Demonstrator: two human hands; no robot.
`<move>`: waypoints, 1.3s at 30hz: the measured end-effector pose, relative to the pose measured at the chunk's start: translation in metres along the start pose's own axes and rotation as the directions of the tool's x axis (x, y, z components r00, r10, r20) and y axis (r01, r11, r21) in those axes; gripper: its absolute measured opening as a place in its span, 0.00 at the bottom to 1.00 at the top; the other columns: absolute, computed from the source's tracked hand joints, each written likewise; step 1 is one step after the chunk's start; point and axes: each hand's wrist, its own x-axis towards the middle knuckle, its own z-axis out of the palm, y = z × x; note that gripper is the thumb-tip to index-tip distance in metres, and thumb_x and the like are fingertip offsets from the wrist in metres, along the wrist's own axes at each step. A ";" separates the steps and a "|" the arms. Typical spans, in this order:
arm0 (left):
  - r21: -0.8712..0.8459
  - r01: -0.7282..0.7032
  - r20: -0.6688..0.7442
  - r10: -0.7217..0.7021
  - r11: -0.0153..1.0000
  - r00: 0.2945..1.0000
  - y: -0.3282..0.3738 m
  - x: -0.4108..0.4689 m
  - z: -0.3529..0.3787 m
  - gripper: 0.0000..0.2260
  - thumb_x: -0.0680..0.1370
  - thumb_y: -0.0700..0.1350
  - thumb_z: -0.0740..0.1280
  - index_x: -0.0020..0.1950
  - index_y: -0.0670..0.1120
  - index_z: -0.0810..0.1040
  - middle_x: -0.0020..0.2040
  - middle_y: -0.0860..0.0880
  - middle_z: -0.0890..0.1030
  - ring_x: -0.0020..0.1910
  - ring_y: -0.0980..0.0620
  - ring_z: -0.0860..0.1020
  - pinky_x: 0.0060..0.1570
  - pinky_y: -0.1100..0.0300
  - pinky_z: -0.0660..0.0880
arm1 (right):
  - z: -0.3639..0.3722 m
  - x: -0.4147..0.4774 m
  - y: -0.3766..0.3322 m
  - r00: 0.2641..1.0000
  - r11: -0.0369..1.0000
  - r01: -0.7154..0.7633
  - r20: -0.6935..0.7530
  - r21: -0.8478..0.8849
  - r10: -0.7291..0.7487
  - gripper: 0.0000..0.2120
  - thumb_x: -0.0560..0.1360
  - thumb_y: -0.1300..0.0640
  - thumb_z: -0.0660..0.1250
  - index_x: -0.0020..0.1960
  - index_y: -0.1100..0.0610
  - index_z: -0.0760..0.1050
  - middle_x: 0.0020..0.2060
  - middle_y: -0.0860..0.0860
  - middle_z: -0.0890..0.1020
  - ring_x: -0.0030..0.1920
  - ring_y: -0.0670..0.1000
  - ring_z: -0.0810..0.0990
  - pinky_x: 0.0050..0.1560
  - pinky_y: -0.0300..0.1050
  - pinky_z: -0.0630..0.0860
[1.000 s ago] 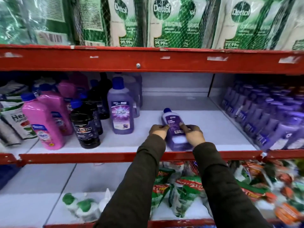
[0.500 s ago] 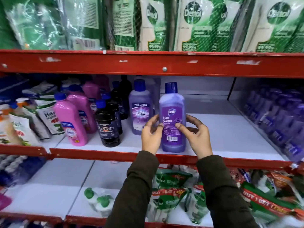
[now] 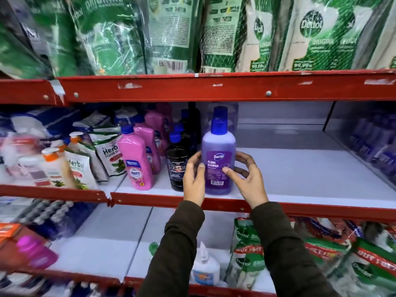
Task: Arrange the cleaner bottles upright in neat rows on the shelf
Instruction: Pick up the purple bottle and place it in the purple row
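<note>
- Purple floor cleaner bottle (image 3: 218,159) stands upright at the front of the middle shelf (image 3: 300,179), just beside a black bottle (image 3: 176,168).
- Left hand (image 3: 194,179) and right hand (image 3: 246,179) cup its two sides with fingers spread; the thumbs touch the label, so the hold looks light.
- I think this is the step of standing it in its row.
- Next, let go gently and check it lines up with the pink bottle (image 3: 137,161).
</note>
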 end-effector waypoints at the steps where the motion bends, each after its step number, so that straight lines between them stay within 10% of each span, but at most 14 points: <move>1: 0.007 0.000 0.007 0.000 1.000 1.000 0.000 0.000 0.001 0.14 0.84 0.38 0.56 0.68 0.49 0.71 0.59 0.56 0.79 0.51 0.70 0.81 0.46 0.72 0.78 | 0.001 -0.001 0.001 1.000 1.000 0.010 -0.011 0.022 -0.010 0.24 0.71 0.57 0.75 0.64 0.49 0.71 0.59 0.41 0.79 0.54 0.41 0.83 0.46 0.34 0.81; 7: 0.062 0.020 0.032 -0.022 0.998 0.999 0.007 -0.001 0.007 0.16 0.85 0.41 0.54 0.72 0.45 0.70 0.70 0.41 0.74 0.68 0.45 0.75 0.68 0.48 0.75 | 0.006 -0.009 0.003 0.988 0.998 0.016 -0.153 -0.058 -0.025 0.18 0.73 0.55 0.74 0.59 0.47 0.73 0.58 0.46 0.79 0.52 0.39 0.82 0.43 0.30 0.79; 10: 0.103 0.008 0.014 -0.010 0.995 1.000 0.010 -0.004 0.008 0.14 0.84 0.41 0.55 0.68 0.42 0.73 0.68 0.40 0.76 0.68 0.43 0.75 0.70 0.43 0.72 | 0.011 -0.011 0.003 0.961 0.994 -0.018 -0.275 -0.106 -0.012 0.12 0.74 0.55 0.73 0.54 0.46 0.75 0.54 0.48 0.80 0.50 0.43 0.83 0.45 0.43 0.84; 17: 0.086 0.007 0.093 -0.015 0.996 0.996 0.010 -0.013 0.008 0.08 0.83 0.43 0.60 0.62 0.49 0.72 0.57 0.47 0.78 0.53 0.47 0.77 0.47 0.57 0.79 | 0.019 -0.013 -0.004 0.986 0.994 -0.087 -0.146 -0.059 0.077 0.12 0.82 0.58 0.60 0.63 0.53 0.76 0.59 0.52 0.82 0.59 0.53 0.81 0.58 0.48 0.81; 23: 0.107 0.058 0.209 -0.079 0.993 0.975 0.015 -0.012 0.004 0.23 0.83 0.46 0.61 0.78 0.52 0.62 0.78 0.51 0.66 0.76 0.53 0.66 0.76 0.54 0.64 | 0.013 -0.021 -0.009 0.996 0.997 -0.076 0.050 -0.014 0.076 0.20 0.72 0.53 0.66 0.62 0.40 0.68 0.60 0.43 0.78 0.58 0.40 0.79 0.50 0.32 0.78; 35: 0.143 -0.045 0.024 0.042 0.989 0.999 0.010 -0.024 0.013 0.21 0.82 0.42 0.61 0.75 0.49 0.64 0.74 0.44 0.66 0.73 0.48 0.70 0.74 0.50 0.68 | 0.000 -0.008 0.000 0.983 0.990 -0.098 0.148 -0.096 0.112 0.23 0.78 0.55 0.66 0.70 0.42 0.64 0.66 0.52 0.72 0.65 0.51 0.75 0.61 0.42 0.77; 39: 0.184 -0.066 -0.010 0.069 0.981 0.998 0.007 -0.027 0.013 0.18 0.84 0.44 0.57 0.75 0.50 0.66 0.72 0.44 0.66 0.69 0.57 0.71 0.69 0.66 0.68 | 0.002 -0.007 -0.002 0.981 0.973 -0.120 0.130 -0.195 0.147 0.25 0.82 0.51 0.60 0.77 0.42 0.58 0.67 0.51 0.67 0.67 0.52 0.72 0.64 0.43 0.74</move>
